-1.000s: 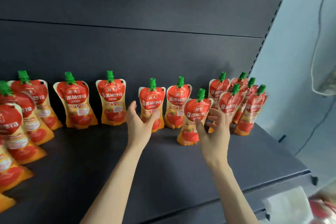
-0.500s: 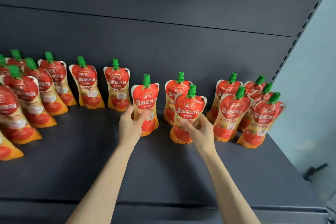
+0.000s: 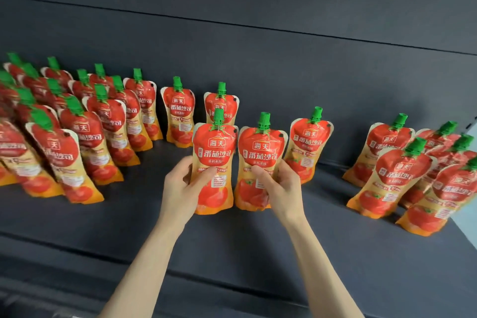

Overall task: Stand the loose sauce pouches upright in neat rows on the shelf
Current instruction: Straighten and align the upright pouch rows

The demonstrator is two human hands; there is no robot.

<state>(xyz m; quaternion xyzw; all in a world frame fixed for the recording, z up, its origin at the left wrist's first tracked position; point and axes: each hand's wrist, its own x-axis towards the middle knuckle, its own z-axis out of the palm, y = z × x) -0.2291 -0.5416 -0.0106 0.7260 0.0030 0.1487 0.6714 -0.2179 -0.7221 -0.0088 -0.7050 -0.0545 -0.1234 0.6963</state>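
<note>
Red and orange tomato sauce pouches with green caps stand on a dark grey shelf [image 3: 232, 245]. My left hand [image 3: 180, 188] grips one upright pouch [image 3: 214, 152] by its left side, thumb across the front. My right hand [image 3: 281, 188] holds a second upright pouch [image 3: 260, 152] right beside it, fingers curled round its right edge. Both held pouches stand side by side in front of the back row. Directly behind the left one stands another pouch [image 3: 222, 106].
Several pouches stand in packed rows at the left [image 3: 77, 137]. A single pouch [image 3: 180, 116] and another [image 3: 308, 144] stand along the back. A cluster of several pouches [image 3: 402, 175] stands at the right end. The shelf's front edge [image 3: 206, 273] runs below my forearms.
Both hands have closed on a pouch each and drawn them forward and together, side by side. The camera has shifted left, bringing more of the left rows into view.
</note>
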